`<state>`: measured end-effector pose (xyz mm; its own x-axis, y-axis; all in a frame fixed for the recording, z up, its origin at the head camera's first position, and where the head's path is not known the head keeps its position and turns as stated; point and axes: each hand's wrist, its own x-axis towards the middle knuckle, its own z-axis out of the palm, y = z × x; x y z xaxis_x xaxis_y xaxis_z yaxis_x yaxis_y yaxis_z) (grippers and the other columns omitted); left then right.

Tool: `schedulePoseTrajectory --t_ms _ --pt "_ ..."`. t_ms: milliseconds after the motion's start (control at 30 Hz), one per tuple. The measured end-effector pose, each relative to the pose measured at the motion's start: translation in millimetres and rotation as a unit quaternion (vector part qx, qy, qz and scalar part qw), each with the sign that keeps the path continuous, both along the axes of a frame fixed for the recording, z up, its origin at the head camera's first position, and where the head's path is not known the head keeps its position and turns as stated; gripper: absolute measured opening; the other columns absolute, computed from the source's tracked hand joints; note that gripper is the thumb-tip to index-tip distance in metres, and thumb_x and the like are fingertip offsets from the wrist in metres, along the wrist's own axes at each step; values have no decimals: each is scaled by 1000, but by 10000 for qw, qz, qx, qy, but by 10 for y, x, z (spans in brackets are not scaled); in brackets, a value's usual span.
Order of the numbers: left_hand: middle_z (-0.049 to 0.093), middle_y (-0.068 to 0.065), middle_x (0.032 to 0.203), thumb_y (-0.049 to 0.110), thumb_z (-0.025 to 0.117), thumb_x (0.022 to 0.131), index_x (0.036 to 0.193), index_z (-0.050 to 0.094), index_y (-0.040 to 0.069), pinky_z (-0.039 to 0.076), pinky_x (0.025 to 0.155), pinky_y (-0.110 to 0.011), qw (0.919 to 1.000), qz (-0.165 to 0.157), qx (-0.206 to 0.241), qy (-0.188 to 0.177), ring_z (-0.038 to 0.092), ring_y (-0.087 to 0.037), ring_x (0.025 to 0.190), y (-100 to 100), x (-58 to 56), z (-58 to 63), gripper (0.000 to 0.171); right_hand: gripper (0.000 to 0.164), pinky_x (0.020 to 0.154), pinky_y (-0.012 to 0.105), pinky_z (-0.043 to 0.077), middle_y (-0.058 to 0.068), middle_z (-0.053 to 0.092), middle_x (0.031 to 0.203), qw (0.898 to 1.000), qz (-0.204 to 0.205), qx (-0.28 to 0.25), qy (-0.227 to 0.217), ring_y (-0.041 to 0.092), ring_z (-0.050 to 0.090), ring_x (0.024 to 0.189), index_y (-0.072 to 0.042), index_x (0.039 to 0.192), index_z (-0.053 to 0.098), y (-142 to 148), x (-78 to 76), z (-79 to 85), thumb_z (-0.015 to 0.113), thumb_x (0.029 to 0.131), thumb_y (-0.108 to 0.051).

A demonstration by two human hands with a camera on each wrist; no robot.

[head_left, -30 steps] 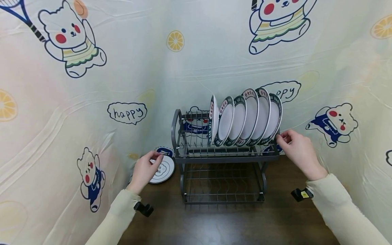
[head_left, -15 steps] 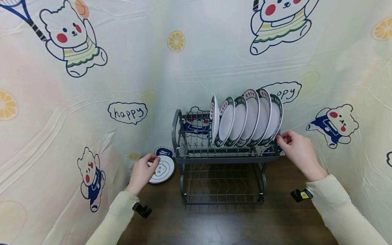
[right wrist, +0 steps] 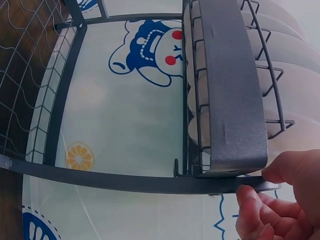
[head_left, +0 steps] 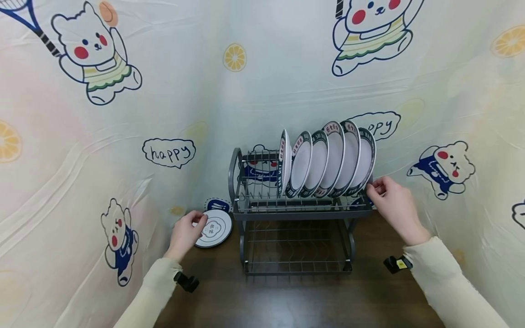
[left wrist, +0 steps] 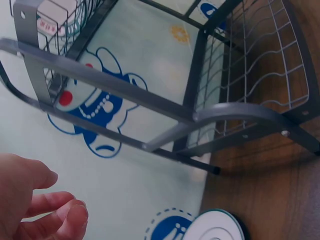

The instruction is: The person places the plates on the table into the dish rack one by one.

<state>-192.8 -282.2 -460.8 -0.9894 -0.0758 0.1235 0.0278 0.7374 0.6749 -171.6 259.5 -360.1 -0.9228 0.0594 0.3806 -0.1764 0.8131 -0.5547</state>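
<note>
A grey two-tier dish rack (head_left: 303, 215) stands on the table, its upper tier bearing several upright plates (head_left: 301, 165) with dark green patterned rims. My right hand (head_left: 395, 207) pinches the upper frame at the rack's right end; in the right wrist view the thumb and fingers of that hand (right wrist: 287, 197) meet round the grey metal bar (right wrist: 150, 183). Left of the rack lies a small white plate (head_left: 219, 228), partly covered by my left hand (head_left: 184, 233) in the head view. The left wrist view shows that hand (left wrist: 42, 205) loosely curled, holding nothing, apart from the rack frame.
The rack's lower wire tier (head_left: 297, 246) carries no plates. A curtain (head_left: 262, 82) printed with bears hangs behind and along both sides. Dark brown table (head_left: 287, 300) stretches in front of the rack.
My left hand has drawn away from the rack to the left and slightly down, uncovering more of the small plate. My right hand keeps its grip on the rack's right end.
</note>
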Motion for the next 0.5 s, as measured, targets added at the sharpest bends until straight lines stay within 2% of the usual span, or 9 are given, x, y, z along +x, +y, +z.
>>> schedulePoseTrajectory --t_ms 400,500 --pt "71 -13 93 28 59 106 111 69 0 52 64 -30 9991 231 96 -343 66 -13 62 -192 -68 -250 31 22 53 29 44 16 72 89 9998 7 -88 205 24 62 71 -5 105 65 9 -23 -80 60 102 -26" --pt "71 -12 91 28 58 106 111 69 0 52 64 -30 9986 294 123 -420 67 -16 64 -235 -80 -315 31 21 53 30 44 15 72 88 9996 14 -74 254 23 62 70 -5 104 65 10 -29 -84 60 102 -26"
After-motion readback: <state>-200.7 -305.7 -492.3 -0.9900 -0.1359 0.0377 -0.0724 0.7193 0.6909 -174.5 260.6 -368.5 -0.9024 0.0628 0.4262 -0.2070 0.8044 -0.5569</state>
